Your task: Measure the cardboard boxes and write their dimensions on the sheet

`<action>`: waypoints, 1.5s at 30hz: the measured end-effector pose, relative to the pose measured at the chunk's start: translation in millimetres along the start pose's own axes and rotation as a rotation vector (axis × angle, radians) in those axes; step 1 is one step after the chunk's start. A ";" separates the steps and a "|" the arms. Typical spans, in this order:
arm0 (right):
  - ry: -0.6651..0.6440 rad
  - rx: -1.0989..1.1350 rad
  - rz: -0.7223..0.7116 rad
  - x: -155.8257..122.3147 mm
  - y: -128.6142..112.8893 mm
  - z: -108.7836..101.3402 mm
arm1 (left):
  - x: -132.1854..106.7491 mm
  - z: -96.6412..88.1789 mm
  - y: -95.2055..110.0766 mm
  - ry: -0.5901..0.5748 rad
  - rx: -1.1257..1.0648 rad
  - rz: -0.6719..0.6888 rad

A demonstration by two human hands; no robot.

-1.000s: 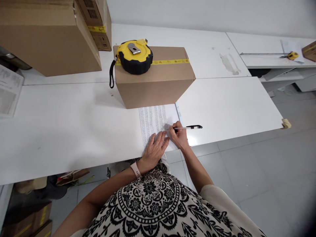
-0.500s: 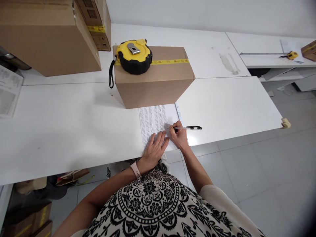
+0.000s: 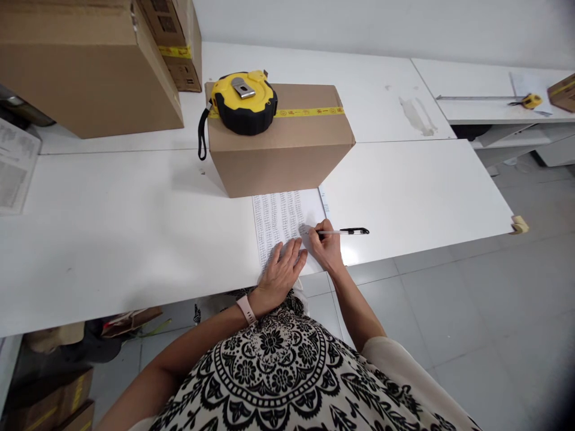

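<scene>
A printed sheet of paper (image 3: 281, 218) lies at the near edge of the white table (image 3: 135, 227). My left hand (image 3: 281, 274) rests flat on its lower part, fingers spread. My right hand (image 3: 327, 245) pinches a pen (image 3: 345, 231) whose tip touches the sheet's right side. Just behind the sheet stands a small cardboard box (image 3: 281, 140) sealed with yellow tape, and a yellow and black tape measure (image 3: 242, 103) lies on its top left corner.
Large cardboard boxes (image 3: 85, 66) stand at the back left, printed papers (image 3: 13, 167) at the left edge. A second table at the far right carries another yellow tape measure (image 3: 530, 100) with its blade pulled out. Grey tiled floor (image 3: 471, 323) lies to the right.
Almost nothing differs: the pen has shifted very slightly over the sheet. My left hand stays flat in the same place.
</scene>
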State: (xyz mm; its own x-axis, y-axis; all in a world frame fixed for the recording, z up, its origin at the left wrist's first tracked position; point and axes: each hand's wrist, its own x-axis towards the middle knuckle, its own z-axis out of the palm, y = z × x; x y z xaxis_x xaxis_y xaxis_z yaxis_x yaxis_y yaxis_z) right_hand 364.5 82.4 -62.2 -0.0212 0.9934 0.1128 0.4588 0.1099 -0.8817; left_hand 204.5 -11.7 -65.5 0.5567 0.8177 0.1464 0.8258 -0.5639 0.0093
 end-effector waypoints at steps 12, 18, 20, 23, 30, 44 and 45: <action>0.021 0.004 0.002 0.2 4.5 1.3 | 1.6 0.8 0.0 0.020 0.079 0.013; 0.018 -0.003 -0.005 0.3 5.3 0.7 | 1.0 1.6 0.1 0.005 0.030 0.003; 0.019 -0.008 -0.003 0.4 5.7 0.6 | 1.0 1.5 0.1 0.019 0.043 0.006; 0.025 -0.008 -0.001 0.5 5.9 0.5 | 1.5 1.0 -0.1 0.033 0.059 0.010; 0.034 -0.011 -0.019 0.8 5.6 0.0 | 1.5 3.2 0.5 0.027 0.032 0.001; 0.129 -0.348 -0.180 4.8 20.9 -8.1 | 5.3 -19.1 -16.6 0.074 -0.431 -0.092; 0.110 -0.424 -0.216 6.5 23.2 -7.9 | 10.1 -32.5 -27.3 0.155 -0.490 -0.130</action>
State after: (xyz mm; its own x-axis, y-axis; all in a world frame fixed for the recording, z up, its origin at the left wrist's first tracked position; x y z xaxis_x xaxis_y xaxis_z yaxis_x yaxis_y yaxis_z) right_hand 382.0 91.2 -78.3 -0.0726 0.9375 0.3403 0.7759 0.2675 -0.5713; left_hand 184.7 8.2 -32.2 0.4017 0.8789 0.2571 0.7279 -0.4768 0.4928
